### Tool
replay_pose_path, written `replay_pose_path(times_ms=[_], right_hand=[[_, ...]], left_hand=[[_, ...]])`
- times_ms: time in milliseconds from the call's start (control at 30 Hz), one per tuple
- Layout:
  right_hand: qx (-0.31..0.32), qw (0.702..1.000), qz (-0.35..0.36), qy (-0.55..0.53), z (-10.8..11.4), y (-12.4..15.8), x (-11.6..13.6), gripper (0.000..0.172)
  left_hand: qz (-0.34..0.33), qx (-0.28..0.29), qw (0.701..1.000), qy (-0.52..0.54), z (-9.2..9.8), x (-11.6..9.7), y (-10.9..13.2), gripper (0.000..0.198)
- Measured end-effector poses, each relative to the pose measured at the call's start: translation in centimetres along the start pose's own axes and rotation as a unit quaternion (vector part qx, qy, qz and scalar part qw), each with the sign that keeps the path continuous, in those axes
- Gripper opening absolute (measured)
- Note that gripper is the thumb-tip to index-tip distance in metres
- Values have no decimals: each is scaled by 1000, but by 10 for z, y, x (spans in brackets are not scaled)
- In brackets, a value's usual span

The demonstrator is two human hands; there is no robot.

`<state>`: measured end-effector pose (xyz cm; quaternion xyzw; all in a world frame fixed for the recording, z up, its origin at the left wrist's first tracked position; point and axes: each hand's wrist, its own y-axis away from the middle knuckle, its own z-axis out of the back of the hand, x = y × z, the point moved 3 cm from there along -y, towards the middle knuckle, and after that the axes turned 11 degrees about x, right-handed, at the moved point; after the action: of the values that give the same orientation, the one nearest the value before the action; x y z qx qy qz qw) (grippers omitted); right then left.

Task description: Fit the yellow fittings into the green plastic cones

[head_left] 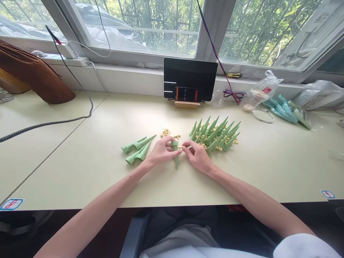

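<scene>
My left hand point(163, 150) is closed around a green plastic plant-watering spike point(175, 146), its wide collar up and its point toward me. Between the fingertips of my right hand point(197, 154) is a small yellow valve piece point(180, 147), held against the side of the spike's collar. Whether it is seated in the spike I cannot tell. Several plain green spikes point(142, 152) lie left of my left hand. Behind my hands sits a small pile of yellow pieces point(166, 133). Right of my right hand, many green spikes with yellow pieces point(215, 132) stand in a cluster, points up.
At the back, a black tablet point(190, 73) leans upright with a phone point(188, 94) showing a timer on a cardboard stand point(186, 104). Plastic bags point(260, 93) and blue-green packets point(285, 109) lie back right. A black cable point(53, 123) crosses the left side.
</scene>
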<state>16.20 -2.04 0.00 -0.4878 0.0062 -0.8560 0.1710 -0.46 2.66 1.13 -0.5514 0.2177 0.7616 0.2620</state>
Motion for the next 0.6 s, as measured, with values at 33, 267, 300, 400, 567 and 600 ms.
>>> replay_pose_path(times_ms=[33, 267, 300, 400, 567, 600], right_hand=[[1, 1000, 0, -1, 0, 0, 0, 21], [1, 1000, 3, 1, 0, 1, -2, 19], [0, 1000, 2, 1, 0, 1, -2, 19], [-3, 1000, 2, -1, 0, 1, -2, 19], [-2, 1000, 1, -9, 1, 0, -2, 19], [-2, 1000, 0, -13, 1, 0, -2, 19]], left_hand=[[2, -1, 1000, -2, 0, -1, 0, 35], [18, -6, 1000, 5, 0, -3, 1, 37], [19, -4, 1000, 7, 0, -2, 1, 37], [25, 2, 1000, 17, 0, -2, 1, 38], [26, 12, 998, 47, -1, 1, 1, 38], [24, 13, 998, 55, -1, 2, 0, 38]])
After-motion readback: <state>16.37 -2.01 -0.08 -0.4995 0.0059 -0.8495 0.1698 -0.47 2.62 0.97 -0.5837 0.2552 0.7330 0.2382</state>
